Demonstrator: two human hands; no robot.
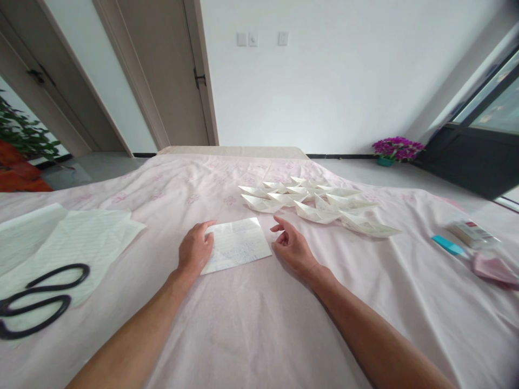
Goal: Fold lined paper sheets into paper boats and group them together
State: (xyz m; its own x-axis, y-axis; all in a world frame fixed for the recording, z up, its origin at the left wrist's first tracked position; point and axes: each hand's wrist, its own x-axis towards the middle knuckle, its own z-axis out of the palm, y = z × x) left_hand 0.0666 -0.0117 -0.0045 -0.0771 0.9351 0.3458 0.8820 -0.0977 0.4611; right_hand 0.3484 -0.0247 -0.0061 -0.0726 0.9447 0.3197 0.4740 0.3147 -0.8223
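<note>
A folded white sheet of paper [237, 244] lies flat on the pink bedspread [251, 319] in front of me. My left hand [196, 249] rests palm down on the sheet's left edge, fingers stretched out. My right hand [291, 246] hovers just off the sheet's right edge, fingers loosely curled and apart, holding nothing. Beyond the sheet lie several folded white paper boats [312, 204] in a loose cluster.
A stack of lined paper sheets [68, 237] lies at the left with black scissors [38, 300] on it. At the right edge lie a teal object [447, 246], a small clear packet [472, 233] and a pink item [492, 268]. Purple potted flowers [395, 148] stand on the floor beyond.
</note>
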